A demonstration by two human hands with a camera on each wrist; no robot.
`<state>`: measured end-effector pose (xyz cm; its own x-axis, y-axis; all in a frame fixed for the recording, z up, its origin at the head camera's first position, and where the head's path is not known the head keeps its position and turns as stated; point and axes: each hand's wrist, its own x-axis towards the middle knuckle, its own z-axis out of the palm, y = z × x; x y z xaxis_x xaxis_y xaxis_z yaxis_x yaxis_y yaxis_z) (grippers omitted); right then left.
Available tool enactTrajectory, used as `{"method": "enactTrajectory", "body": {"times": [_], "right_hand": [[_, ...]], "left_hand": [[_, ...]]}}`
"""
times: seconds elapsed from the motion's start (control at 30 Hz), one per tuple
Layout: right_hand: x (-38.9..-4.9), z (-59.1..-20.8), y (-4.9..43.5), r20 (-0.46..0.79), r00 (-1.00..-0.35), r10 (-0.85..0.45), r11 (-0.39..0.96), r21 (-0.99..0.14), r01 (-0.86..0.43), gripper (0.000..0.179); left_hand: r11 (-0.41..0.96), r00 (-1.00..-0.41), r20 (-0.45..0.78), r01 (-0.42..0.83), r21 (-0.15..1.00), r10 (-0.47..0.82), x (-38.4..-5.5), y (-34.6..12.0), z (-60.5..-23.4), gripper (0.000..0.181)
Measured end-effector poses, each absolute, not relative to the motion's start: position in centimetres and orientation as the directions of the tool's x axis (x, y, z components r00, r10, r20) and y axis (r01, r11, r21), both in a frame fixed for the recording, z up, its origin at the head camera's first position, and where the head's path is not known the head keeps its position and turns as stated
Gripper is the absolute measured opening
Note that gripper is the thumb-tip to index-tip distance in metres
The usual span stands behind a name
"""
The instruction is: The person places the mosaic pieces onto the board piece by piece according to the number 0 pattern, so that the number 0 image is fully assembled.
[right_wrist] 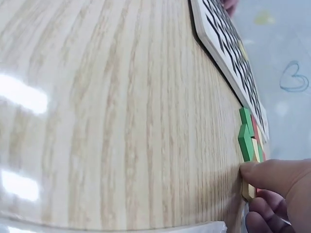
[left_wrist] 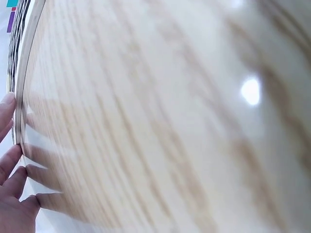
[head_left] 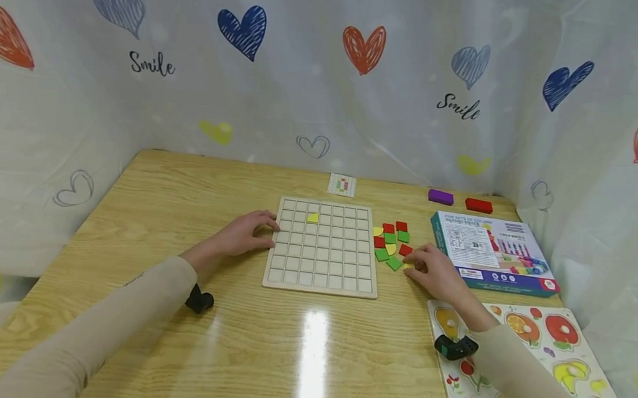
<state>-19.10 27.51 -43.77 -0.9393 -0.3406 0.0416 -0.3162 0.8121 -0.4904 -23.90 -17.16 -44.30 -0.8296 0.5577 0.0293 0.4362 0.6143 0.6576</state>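
A wooden grid board [head_left: 323,246] lies mid-table with a single yellow tile [head_left: 313,218] in its upper part. My left hand [head_left: 244,234] touches the board's left edge with relaxed, spread fingers, and the left wrist view shows the fingertips right at the rim. To the right of the board, my right hand [head_left: 435,272] pinches a small yellow tile [right_wrist: 248,191] between thumb and fingers, low over the table. Beside it lies a loose cluster of red tiles [head_left: 401,227], green tiles [head_left: 394,264] and yellow tiles; the fingers partly cover the pinched one.
Behind the board lies a small pattern card [head_left: 342,185]. A boxed bead set [head_left: 494,253] is at the right, with a purple block [head_left: 441,197] and a red block [head_left: 478,205] beyond it. Under the right forearm lies a fruit puzzle board [head_left: 550,367]. Printed curtains surround the table.
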Motion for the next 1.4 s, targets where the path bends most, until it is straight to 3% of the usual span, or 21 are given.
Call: {"method": "enactTrajectory", "body": {"times": [0.57, 0.87, 1.4], "right_hand": [[-18.8, -43.3, 27.9, 0.023, -0.92, -0.391, 0.81, -0.467, -0.356, 0.024], [-19.6, -42.1, 27.3, 0.019, -0.937, -0.349, 0.815, -0.487, -0.314, 0.023], [-24.2, -42.0, 19.8, 0.068, -0.901, -0.427, 0.735, -0.554, -0.39, 0.028]], "left_hand": [[0.618, -0.833, 0.042, 0.442, 0.651, 0.551, -23.8, -17.4, -44.5, 0.034], [0.626, -0.834, 0.034, 0.44, 0.644, 0.551, -24.0, -17.4, -44.7, 0.035], [0.628, -0.836, 0.034, 0.438, 0.643, 0.548, -23.8, -17.1, -44.4, 0.033]]}}
